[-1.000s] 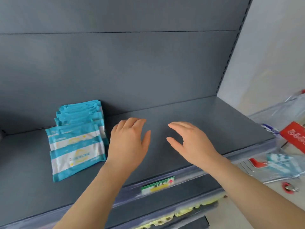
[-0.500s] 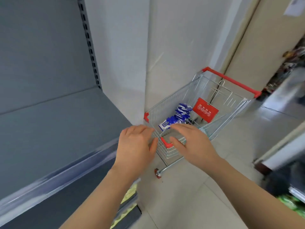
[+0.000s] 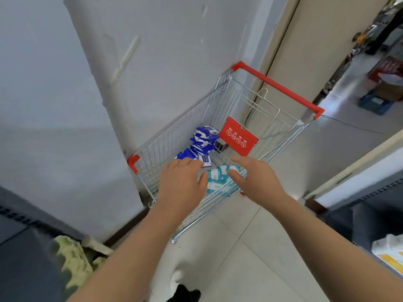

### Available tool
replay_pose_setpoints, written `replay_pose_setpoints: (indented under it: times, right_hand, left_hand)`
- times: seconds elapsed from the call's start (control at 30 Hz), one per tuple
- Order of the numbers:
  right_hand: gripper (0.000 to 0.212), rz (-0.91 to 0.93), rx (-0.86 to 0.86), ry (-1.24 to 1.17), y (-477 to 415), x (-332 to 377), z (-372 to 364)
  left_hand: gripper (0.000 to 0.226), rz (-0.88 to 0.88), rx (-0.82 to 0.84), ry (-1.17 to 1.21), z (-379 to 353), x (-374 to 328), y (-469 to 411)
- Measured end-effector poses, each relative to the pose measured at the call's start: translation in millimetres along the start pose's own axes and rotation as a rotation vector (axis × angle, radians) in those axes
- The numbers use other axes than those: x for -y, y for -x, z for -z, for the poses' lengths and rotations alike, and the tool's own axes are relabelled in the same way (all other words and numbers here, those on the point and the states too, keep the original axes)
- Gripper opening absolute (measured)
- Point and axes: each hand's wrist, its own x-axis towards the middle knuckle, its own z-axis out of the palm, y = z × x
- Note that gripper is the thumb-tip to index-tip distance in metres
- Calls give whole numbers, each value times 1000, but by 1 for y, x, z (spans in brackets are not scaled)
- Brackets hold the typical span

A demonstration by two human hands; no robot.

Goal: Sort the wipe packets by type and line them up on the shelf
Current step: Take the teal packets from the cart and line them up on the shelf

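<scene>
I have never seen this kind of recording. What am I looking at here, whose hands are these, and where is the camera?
There is no machine: a person wears a wide-angle camera on the head, so the picture looks forward and down at their own bare arms. The left hand and right hand reach into a small wire shopping cart with a red handle. In its basket lie dark blue wipe packets and, nearer, teal and white wipe packets between the hands. Both hands are at the teal ones, but no firm grip shows yet. The cart stands on a tiled floor.

A wire shopping cart (image 3: 174, 136) on the tiled floor (image 3: 239, 258) holds blue packets (image 3: 201, 142) and teal packets (image 3: 218, 177).
</scene>
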Motion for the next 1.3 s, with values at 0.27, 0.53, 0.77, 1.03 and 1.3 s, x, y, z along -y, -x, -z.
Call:
replay_pose_setpoints:
  times: [0.27, 0.53, 0.77, 1.03, 1.3]
  right_hand:
    - [41, -106, 190, 26, -146, -93, -40]
    - [41, 29, 439, 42, -277, -198, -141]
    - [49, 186, 746, 149, -352, -278, -239]
    - [50, 269, 949, 197, -393, -331, -316]
    - [62, 359, 910, 260, -395, -350, -337]
  left_hand:
    - [36, 51, 208, 17, -102, 14, -145]
    - [32, 206, 435, 169, -251, 50, -230]
    - [35, 276, 640, 232, -393, 64, -263]
    - [50, 117, 846, 57, -516, 69, -253]
    - [30, 163, 582, 129, -534, 86, -247]
